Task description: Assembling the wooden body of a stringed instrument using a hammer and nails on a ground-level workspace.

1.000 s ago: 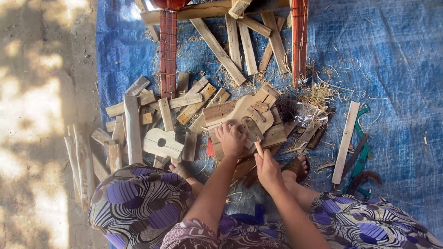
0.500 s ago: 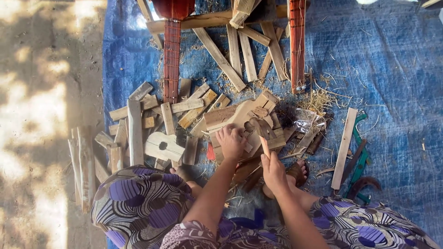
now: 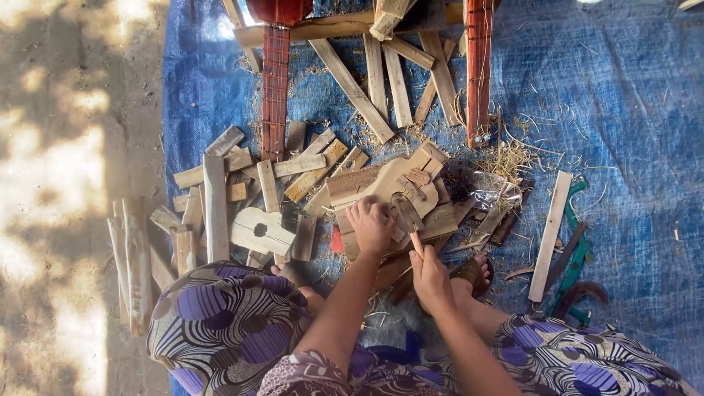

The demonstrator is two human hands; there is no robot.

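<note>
On the far left, pale weathered wooden slats (image 3: 130,257) are lying on bare ground beside the crumpled blue plastic tarp (image 3: 631,110). Further right, a flat pale board with a dark hole in its middle (image 3: 262,229) is resting among scattered offcuts.

The left hand (image 3: 372,224) is pressing down, fingers curled over the near end of a light brown, curved flat wooden workpiece (image 3: 400,180), pinning it on the stack of boards in front of the person's knees. The workpiece's long axis is running diagonally, from near-left beside that hand up towards the far right, its stepped, broader end pointing away from the person.

The right hand (image 3: 431,277) is closing in a fist around a thin stick-like tool handle (image 3: 416,242). Compared with a second ago, this hand is sitting slightly lower and further right, and the tool is now standing more upright, its tip meeting the workpiece just beside the left fingers; judging by that, the carving is going on in small strokes, the grip on the workpiece unchanged.

To the right, a crinkled clear plastic bag (image 3: 488,192), a long pale wooden strip (image 3: 550,235) and a green-framed saw (image 3: 576,253) are lying on the tarp.
</note>
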